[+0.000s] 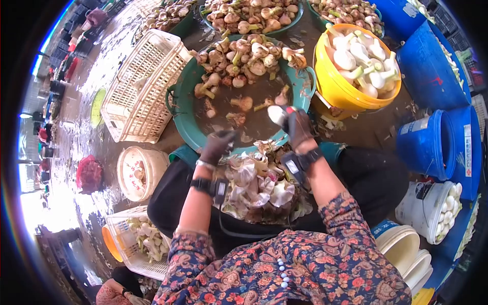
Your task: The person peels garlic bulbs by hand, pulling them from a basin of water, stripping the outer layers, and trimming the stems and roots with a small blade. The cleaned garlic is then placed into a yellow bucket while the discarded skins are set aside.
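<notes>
right hand raised, gripping peeled bulb

1. We see a white, smooth, peeled round bulb, clean of skin, gripped in the dark-gloved right hand. It sits just above the near rim of the round green plastic basin, with its rounded end facing left.
2. We see brownish unpeeled bulbs with short stalks heaped at the basin's far side. A few lie loose on its floor near the held one.

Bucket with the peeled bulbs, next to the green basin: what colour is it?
The bucket is yellow, seen best in the head view.
</notes>
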Tool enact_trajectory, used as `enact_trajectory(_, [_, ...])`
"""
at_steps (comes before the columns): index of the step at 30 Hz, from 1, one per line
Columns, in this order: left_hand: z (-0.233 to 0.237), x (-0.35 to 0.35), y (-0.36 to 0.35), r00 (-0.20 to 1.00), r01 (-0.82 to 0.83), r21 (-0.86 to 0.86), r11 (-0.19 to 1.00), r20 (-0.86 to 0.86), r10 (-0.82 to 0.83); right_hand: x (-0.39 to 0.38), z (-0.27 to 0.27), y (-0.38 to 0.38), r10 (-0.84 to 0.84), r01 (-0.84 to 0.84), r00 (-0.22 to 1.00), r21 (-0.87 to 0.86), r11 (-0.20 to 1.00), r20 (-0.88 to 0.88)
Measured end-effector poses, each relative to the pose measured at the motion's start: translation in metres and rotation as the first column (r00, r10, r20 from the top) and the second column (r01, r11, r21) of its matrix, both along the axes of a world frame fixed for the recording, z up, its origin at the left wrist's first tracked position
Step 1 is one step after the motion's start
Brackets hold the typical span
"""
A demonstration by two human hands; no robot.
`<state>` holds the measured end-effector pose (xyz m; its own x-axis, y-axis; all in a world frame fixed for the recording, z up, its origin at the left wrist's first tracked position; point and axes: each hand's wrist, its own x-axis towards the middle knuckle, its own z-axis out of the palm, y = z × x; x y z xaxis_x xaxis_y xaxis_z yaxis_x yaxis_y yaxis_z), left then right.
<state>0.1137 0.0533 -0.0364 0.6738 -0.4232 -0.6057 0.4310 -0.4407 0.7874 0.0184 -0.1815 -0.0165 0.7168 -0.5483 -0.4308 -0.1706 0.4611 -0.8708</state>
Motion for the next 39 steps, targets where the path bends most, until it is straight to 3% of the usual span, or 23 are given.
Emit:
enact_trajectory(2, [-0.032, 0.03, -0.01, 0.962, -0.256, -0.12, 0.959, -0.13, 0.24, 0.051, 0.038, 0.019, 0.146, -0.181, 0.88, 0.036, 0.983, 0.452])
enact_trajectory(4, [-0.078, 0.058, -0.024, 0.982, -0.176, 0.146, 0.974, -0.039, 0.184, 0.074, 0.128, 0.045, 0.2, -0.446, 0.784, 0.308, 0.841, 0.588])
enact_trajectory(5, [-0.13, 0.072, -0.02, 0.861, 0.144, 0.254, 0.956, 0.445, -0.248, 0.081, 0.124, 0.044, 0.209, -0.45, 0.784, 0.304, 0.84, 0.585])
enact_trajectory(6, [-0.167, 0.082, -0.018, 0.366, 0.338, 0.491, 0.803, 0.718, -0.592, 0.087, 0.119, 0.042, 0.235, -0.441, 0.812, 0.297, 0.847, 0.534])
enact_trajectory(8, [-0.16, 0.079, -0.045, 0.3, 0.361, 0.53, 0.768, 0.713, -0.633, 0.09, 0.093, 0.033, 0.276, -0.36, 0.9, 0.22, 0.906, 0.336])
enact_trajectory(10, [-0.165, 0.07, -0.061, 0.162, 0.309, 0.78, 0.544, 0.521, -0.838, 0.073, 0.03, 0.019, 0.272, -0.285, 0.958, 0.173, 0.943, 0.092])
enact_trajectory(11, [-0.174, 0.073, -0.058, 0.265, 0.415, 0.631, 0.656, 0.606, -0.75, 0.063, -0.002, 0.013, 0.273, -0.268, 0.962, 0.201, 0.942, 0.005])
enact_trajectory(12, [-0.169, 0.068, -0.062, 0.267, 0.424, 0.625, 0.655, 0.604, -0.75, 0.053, -0.037, 0.011, 0.27, -0.286, 0.953, -0.119, 0.951, -0.133])
enact_trajectory(13, [-0.152, 0.061, -0.067, 0.834, 0.346, 0.134, 0.928, 0.41, -0.37, 0.043, -0.058, 0.011, 0.221, -0.317, 0.939, -0.419, 0.851, -0.262])
enact_trajectory(14, [-0.129, 0.055, -0.07, 0.989, -0.079, -0.23, 0.97, -0.143, 0.047, 0.036, -0.055, 0.013, 0.212, -0.311, 0.94, -0.417, 0.854, -0.266])
enact_trajectory(16, [-0.082, 0.034, -0.069, 0.995, -0.022, -0.331, 0.943, -0.098, -0.011, 0.024, -0.039, 0.02, 0.141, -0.383, 0.912, -0.676, 0.63, -0.385])
enact_trajectory(18, [-0.044, 0.014, -0.07, 0.968, 0.205, -0.344, 0.917, 0.208, -0.138, 0.017, -0.033, 0.024, 0.14, -0.417, 0.899, -0.716, 0.56, -0.415])
enact_trajectory(20, [-0.016, 0.0, -0.069, 0.808, 0.403, -0.027, 0.915, 0.479, -0.342, 0.012, -0.031, 0.029, 0.191, -0.428, 0.903, -0.774, 0.467, -0.384])
enact_trajectory(22, [0.005, -0.015, -0.069, 0.606, 0.377, 0.19, 0.907, 0.69, -0.396, 0.002, -0.02, 0.033, 0.13, -0.411, 0.91, -0.812, 0.415, -0.395])
enact_trajectory(25, [0.04, -0.028, -0.069, 0.502, 0.419, 0.246, 0.874, 0.739, -0.448, -0.014, -0.003, 0.033, 0.164, -0.435, 0.899, -0.792, 0.428, -0.405])
enact_trajectory(26, [0.041, -0.031, -0.067, 0.495, 0.425, 0.247, 0.871, 0.742, -0.452, -0.021, -0.007, 0.031, 0.156, -0.428, 0.903, -0.794, 0.431, -0.401])
enact_trajectory(28, [0.039, -0.033, -0.061, 0.801, 0.453, -0.131, 0.882, 0.495, -0.337, -0.036, -0.012, 0.019, 0.317, -0.356, 0.932, -0.597, 0.719, -0.175])
enact_trajectory(29, [0.052, -0.038, -0.06, 0.914, 0.387, -0.33, 0.861, 0.261, -0.31, -0.043, 0.001, 0.017, 0.326, -0.333, 0.943, -0.134, 0.933, -0.072])
enact_trajectory(32, [0.075, -0.054, -0.059, 0.921, 0.379, -0.34, 0.861, 0.23, -0.315, -0.065, 0.018, 0.024, 0.208, -0.204, 0.977, 0.076, 0.976, -0.053])
enact_trajectory(34, [0.062, -0.063, -0.058, 0.917, 0.387, -0.343, 0.856, 0.241, -0.318, -0.075, 0.01, 0.028, 0.189, -0.188, 0.978, 0.02, 0.982, -0.082])
enact_trajectory(36, [0.06, -0.074, -0.058, 0.96, 0.279, -0.412, 0.868, 0.116, -0.254, -0.08, 0.018, 0.032, 0.111, -0.12, 0.993, -0.258, 0.959, -0.05])
enact_trajectory(38, [0.059, -0.083, -0.058, 0.955, 0.291, -0.387, 0.875, 0.173, -0.242, -0.088, 0.03, 0.031, 0.094, -0.112, 0.989, -0.156, 0.981, -0.118])
enact_trajectory(39, [0.06, -0.087, -0.058, 0.927, 0.351, -0.349, 0.869, 0.258, -0.27, -0.092, 0.035, 0.03, 0.21, -0.245, 0.963, -0.225, 0.943, -0.167])
